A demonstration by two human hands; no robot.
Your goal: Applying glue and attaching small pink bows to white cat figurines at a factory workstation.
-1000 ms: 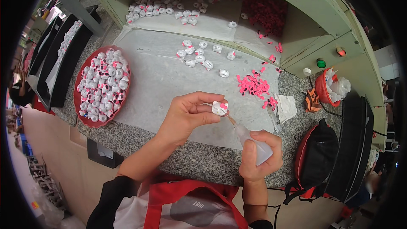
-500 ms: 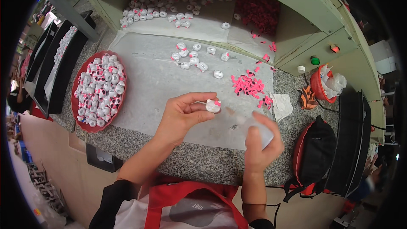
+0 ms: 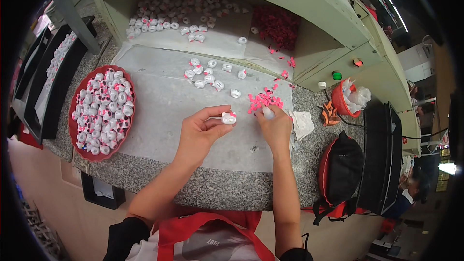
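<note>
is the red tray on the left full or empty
Full: white pieces crowd the red tray, so mainly its rim shows.

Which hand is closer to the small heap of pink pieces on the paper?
The right hand: its fingertips are at the near edge of the pink heap. The left hand, holding a small white piece, is farther off, to the heap's left.

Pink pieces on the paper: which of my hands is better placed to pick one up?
Right, probably: the right hand is beside the pink pieces, though holding a pale bottle. The left hand is farther off, pinching a white bead.
</note>
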